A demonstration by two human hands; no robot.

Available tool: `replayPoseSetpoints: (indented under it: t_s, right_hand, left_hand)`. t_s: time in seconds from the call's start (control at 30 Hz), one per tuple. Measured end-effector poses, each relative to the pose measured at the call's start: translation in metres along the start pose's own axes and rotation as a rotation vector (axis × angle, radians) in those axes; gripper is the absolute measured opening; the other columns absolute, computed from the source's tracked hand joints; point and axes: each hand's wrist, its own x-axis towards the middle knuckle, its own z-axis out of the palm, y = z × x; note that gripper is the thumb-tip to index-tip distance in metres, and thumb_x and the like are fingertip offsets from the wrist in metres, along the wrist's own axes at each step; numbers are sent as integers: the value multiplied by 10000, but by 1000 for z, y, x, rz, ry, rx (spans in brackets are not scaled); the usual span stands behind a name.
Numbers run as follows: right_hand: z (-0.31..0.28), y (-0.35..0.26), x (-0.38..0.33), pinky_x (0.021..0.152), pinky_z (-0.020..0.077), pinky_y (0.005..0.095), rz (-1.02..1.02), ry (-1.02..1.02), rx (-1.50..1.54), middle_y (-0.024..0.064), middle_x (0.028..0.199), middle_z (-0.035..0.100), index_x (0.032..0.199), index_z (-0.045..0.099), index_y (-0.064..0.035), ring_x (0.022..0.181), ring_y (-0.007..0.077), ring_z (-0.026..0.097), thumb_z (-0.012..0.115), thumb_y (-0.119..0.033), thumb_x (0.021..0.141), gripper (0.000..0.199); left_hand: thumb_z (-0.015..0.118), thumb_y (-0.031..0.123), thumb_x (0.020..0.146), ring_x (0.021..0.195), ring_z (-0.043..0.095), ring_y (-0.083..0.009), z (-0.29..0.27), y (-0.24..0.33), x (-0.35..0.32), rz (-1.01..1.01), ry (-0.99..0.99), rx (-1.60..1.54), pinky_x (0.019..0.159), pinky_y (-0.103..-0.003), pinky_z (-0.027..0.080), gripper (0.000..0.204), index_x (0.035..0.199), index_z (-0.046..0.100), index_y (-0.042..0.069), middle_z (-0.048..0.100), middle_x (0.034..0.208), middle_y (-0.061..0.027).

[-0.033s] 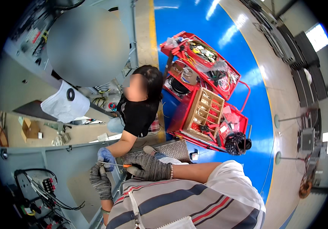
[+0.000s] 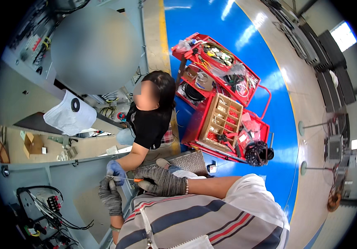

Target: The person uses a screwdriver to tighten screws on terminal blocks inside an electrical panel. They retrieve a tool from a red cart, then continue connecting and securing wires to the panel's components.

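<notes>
Staying as before, left of lower centre, my right hand (image 2: pixel 161 181) clasped one orange-handled tool (image 2: pixel 138 180); my left hand's (image 2: pixel 111 197) fingers pressed together, on what I could not tell.

Red metal tool cart with stepped trays (image 2: pixel 195 126) stands on glossy blue floor (image 2: pixel 203 20); light-brown divided box (image 2: pixel 222 123) in it, red and pale small parts in compartments. White cloth-like sheet (image 2: pixel 64 116), black ring (image 2: pixel 75 104) on it. Open brown cardboard carton (image 2: pixel 32 146) at left. Dark flat panels (image 2: pixel 337 68), far right.
</notes>
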Motion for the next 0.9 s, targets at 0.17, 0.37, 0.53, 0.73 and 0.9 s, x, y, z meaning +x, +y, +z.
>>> replayPoseSetpoints:
  t_s: [0.17, 0.37, 0.53, 0.73, 0.9]
  right_hand:
    - [11, 6, -14, 848, 516, 442, 44, 162, 121, 182, 1022, 693, 1202, 666, -75, 964, 340, 671, 606, -281, 919, 355]
    - [19, 5, -30, 701, 533, 474, 16, 256, 71, 200, 890, 708, 1254, 669, -161, 802, 377, 697, 569, -360, 955, 373]
    - [26, -2, -43, 830, 519, 396, 55, 298, 85, 165, 949, 680, 1197, 660, 1, 915, 309, 668, 578, -213, 979, 316]
    - [42, -1, -63, 876, 494, 378, 57, 460, 156, 156, 942, 657, 1157, 619, -7, 929, 306, 646, 565, -220, 990, 277]
    - [53, 7, -86, 758, 525, 459, 122, 551, 256, 199, 948, 691, 1177, 586, -42, 869, 372, 689, 601, -242, 928, 319]
  left_hand:
    - [590, 193, 957, 1021, 623, -408, 35, -20, 30, 193, -165, 330, 910, -485, 501, 328, 1266, 657, 107, 648, 1141, -208]
    - [587, 137, 957, 1063, 629, -362, 51, -15, 30, 277, -305, 332, 925, -458, 492, 391, 1341, 588, 60, 645, 1186, -214]
    - [554, 160, 1005, 1038, 627, -329, 31, 3, 0, 91, -391, 58, 937, -433, 484, 320, 1290, 598, 20, 645, 1158, -208]
    - [562, 334, 1033, 922, 623, -143, 24, 25, -27, -169, -580, -551, 855, -321, 548, 378, 1262, 612, 36, 645, 1153, -66]
    - [580, 537, 977, 1012, 631, -219, 34, 43, -38, -325, -769, -846, 903, -398, 539, 615, 1383, 529, 78, 624, 1244, -90]
